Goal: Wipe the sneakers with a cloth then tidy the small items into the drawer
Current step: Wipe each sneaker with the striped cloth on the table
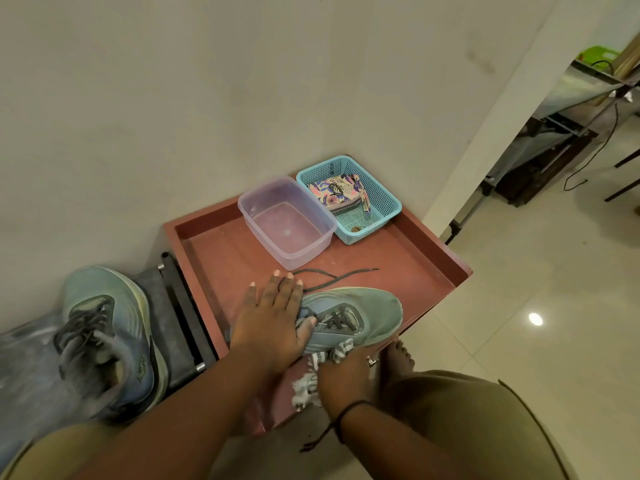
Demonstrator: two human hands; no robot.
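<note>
Wiping stage: left hand (273,323) flat, steadying near sneaker (349,318); right hand (346,375) clutching cloth (311,379); basket (384,202) items untidied.

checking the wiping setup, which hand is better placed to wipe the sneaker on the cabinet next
Right hand: it already grips the cloth against the sneaker. Left hand lies on the shoe, steadying it.

A red rimmed cabinet top (426,268) carries a clear plastic tub (287,223) at twelve o'clock, a blue basket (388,199) at one, a loose shoelace (332,277) centrally, and a sneaker (367,313) at six.
</note>
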